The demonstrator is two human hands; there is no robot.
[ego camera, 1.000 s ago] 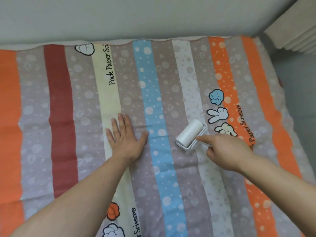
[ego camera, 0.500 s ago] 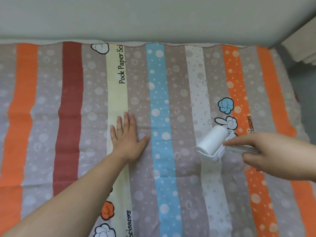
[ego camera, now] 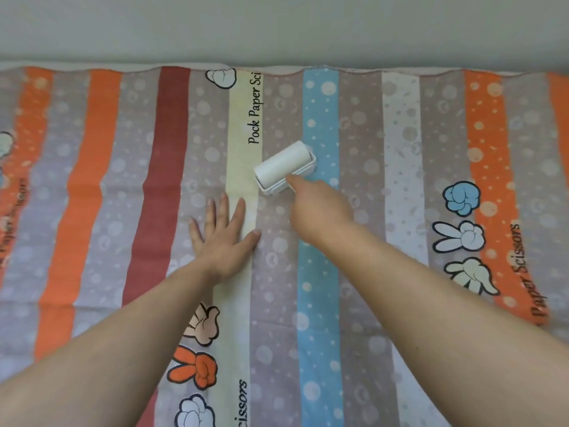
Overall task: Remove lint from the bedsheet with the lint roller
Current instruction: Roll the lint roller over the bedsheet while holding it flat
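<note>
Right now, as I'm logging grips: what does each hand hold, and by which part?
The right hand holds the lint roller by its handle; the left hand holds nothing, pressing flat on the bedsheet.

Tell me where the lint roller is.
In the head view, the lint roller sits on the bedsheet above centre, between the cream stripe and the blue stripe, held by the right hand.

The bedsheet (ego camera: 366, 303) lies spread flat. It is printed in lengthwise stripes of dotted grey-brown, orange, dark red, cream, blue and white, with cartoon hand figures and the words "Pock Paper Scissors", and its far edge runs slightly wavy. The lint roller (ego camera: 283, 163), a white drum in a white frame, rests on the sheet. It sits diagonally across the grey-brown stripe between cream and blue, held from its near side by the right hand (ego camera: 317, 211).
</note>
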